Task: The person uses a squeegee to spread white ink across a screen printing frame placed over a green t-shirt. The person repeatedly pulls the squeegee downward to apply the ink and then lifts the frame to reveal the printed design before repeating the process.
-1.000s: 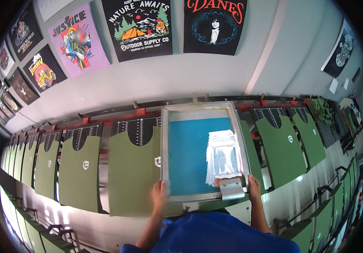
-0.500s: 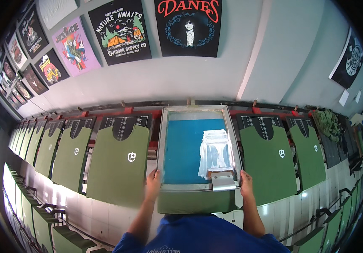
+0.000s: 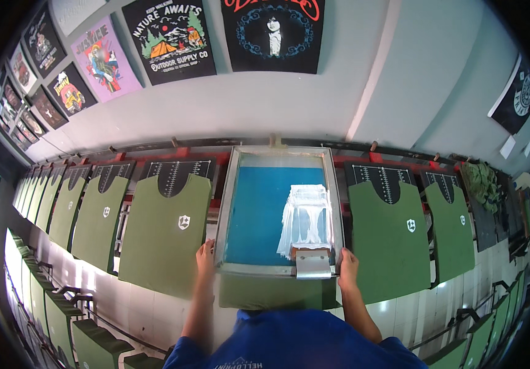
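A screen-printing screen (image 3: 252, 269) with a metal frame and blue mesh (image 3: 254, 215) is in front of me. White ink (image 3: 307, 215) is smeared over the right part of its mesh. At the near right corner a squeegee (image 3: 313, 265) with a metal holder leans over the frame's near edge. My left hand (image 3: 205, 255) is closed at the left side of the frame, near the front corner; its fingertips partly blur. Around the right side my right hand (image 3: 348, 269) is closed. Under the screen a green shirt (image 3: 271, 293) shows only its front end.
Green shirts on boards stand in a row, including one with a white shield print (image 3: 163, 240) on the left and another (image 3: 391, 240) on the right. A rail (image 3: 172, 145) runs behind them. Crumpled green cloth (image 3: 481, 184) lies at the far right. More boards (image 3: 102, 338) stand behind me.
The screen, squeegee and both my hands have shifted slightly left relative to the neighbouring shirts. The view has tilted down a little. The squeegee stays at the screen's near right corner.
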Available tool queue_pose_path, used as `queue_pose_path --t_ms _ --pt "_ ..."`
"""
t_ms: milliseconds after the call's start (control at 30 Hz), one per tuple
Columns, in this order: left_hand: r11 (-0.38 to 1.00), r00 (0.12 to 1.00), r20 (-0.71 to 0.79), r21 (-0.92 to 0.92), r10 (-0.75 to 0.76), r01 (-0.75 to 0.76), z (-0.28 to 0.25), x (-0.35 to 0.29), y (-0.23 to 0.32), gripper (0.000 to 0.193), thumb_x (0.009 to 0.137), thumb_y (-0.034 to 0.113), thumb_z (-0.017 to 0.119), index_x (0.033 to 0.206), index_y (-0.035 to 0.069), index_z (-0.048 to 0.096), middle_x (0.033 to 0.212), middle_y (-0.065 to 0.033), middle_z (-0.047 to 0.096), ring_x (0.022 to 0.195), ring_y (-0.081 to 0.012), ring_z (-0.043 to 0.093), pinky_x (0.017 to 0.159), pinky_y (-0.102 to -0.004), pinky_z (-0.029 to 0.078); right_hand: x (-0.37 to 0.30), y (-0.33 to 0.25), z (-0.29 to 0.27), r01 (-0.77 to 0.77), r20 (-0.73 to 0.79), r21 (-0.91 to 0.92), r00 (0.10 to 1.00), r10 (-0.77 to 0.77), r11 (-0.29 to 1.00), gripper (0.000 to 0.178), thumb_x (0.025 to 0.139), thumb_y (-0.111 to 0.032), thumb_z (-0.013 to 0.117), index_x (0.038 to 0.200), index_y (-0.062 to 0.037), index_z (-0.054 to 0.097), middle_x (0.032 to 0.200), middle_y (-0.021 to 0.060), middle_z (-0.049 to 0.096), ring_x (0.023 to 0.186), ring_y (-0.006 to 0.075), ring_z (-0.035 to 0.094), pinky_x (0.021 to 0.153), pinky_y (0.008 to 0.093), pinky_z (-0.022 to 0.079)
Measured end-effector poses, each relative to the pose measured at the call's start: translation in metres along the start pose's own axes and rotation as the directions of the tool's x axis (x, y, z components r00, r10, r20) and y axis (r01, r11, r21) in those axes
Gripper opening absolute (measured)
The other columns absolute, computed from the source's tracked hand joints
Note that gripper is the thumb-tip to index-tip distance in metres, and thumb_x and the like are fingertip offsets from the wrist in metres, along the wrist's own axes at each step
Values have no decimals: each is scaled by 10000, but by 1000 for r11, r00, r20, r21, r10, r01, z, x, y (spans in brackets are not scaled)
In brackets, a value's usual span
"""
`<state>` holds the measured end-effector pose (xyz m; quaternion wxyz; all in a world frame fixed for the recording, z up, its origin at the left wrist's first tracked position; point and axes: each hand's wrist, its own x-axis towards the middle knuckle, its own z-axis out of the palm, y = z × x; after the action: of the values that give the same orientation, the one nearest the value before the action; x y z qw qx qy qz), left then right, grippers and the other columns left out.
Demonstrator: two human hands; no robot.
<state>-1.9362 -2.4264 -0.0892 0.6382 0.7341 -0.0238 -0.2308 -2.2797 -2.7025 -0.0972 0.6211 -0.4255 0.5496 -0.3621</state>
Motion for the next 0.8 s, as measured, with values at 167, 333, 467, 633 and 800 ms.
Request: queue_pose_path --t_ms 167,333,467,633,800 --pt "998 998 -56 -61 25 -29 -8 14 -37 566 1006 434 504 1136 -100 639 1074 -139 664 1001 -228 611 904 -354 467 18 35 -4 65 33 -133 998 -61 989 399 954 -306 626 998 87 684 998 94 654 958 180 580 891 323 441" --pt "998 991 -123 7 55 -55 -9 14 -54 517 1004 401 517 1096 -85 668 1031 -129 677 980 -208 607 895 -349 463 15 40 6 162 -48 -148 984 -170 976 362 976 -281 612 999 73 680 1061 122 643 996 206 582 927 329 427" --pt "992 981 -152 56 116 -109 0 12 -55 463 1006 361 525 1065 -71 682 1002 -109 685 960 -188 599 885 -334 454 23 59 -4 191 13 -203 981 -193 960 367 991 -286 598 862 53 655 999 114 644 967 193 566 908 325 420" --pt "969 976 -146 212 159 -126 9 7 -38 390 994 322 543 1045 -43 670 949 -102 666 933 -199 585 886 -344 446 25 57 -4 197 73 -242 980 -185 950 451 1017 -321 561 705 -2 496 734 26 518 746 138 471 697 332 394" --pt "568 767 -78 720 637 -399 29 -16 -17 281 924 219 617 1128 25 620 1065 -164 626 1036 -349 571 932 -425 440 24 48 0 191 104 -288 980 -168 938 476 1032 -418 526 740 -42 528 729 -31 444 714 90 384 653 289 350"
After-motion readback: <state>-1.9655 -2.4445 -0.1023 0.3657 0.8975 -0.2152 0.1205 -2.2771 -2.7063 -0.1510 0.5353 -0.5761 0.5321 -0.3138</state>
